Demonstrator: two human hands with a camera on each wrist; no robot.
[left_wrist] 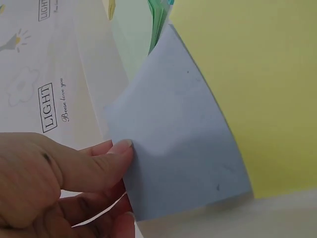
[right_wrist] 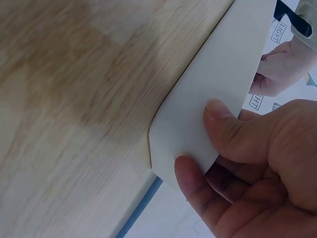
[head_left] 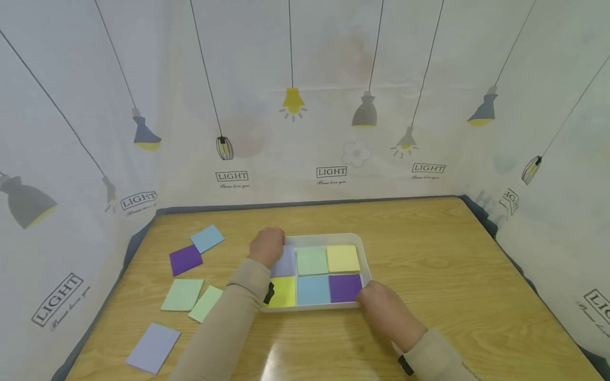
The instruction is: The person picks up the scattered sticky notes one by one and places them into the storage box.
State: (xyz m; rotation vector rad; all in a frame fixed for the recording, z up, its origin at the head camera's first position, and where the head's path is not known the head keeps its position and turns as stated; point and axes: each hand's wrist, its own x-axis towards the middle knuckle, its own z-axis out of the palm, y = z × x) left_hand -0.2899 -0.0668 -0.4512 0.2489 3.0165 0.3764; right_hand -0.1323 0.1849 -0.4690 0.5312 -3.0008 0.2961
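A white tray (head_left: 366, 270) sits on the table with sticky note pads in two rows. The back row has a lavender pad (head_left: 287, 262), a light green pad (head_left: 312, 261) and a pale yellow pad (head_left: 343, 259). In front lie a bright yellow pad (head_left: 284, 291), a blue pad (head_left: 313, 290) and a purple pad (head_left: 345, 288). At the back left corner, my left hand (head_left: 268, 246) pinches the edge of the lavender pad, its thumb on top in the left wrist view. My right hand (head_left: 388, 312) grips the tray's front right corner, thumb against the wall.
Left of the tray lie loose notes: blue (head_left: 207, 239), purple (head_left: 186, 260), two light green ones (head_left: 182, 295) and lavender (head_left: 153, 347). The wooden table (head_left: 457, 275) extends to the right. A white lamp-printed cloth (head_left: 329, 132) stands around its back and sides.
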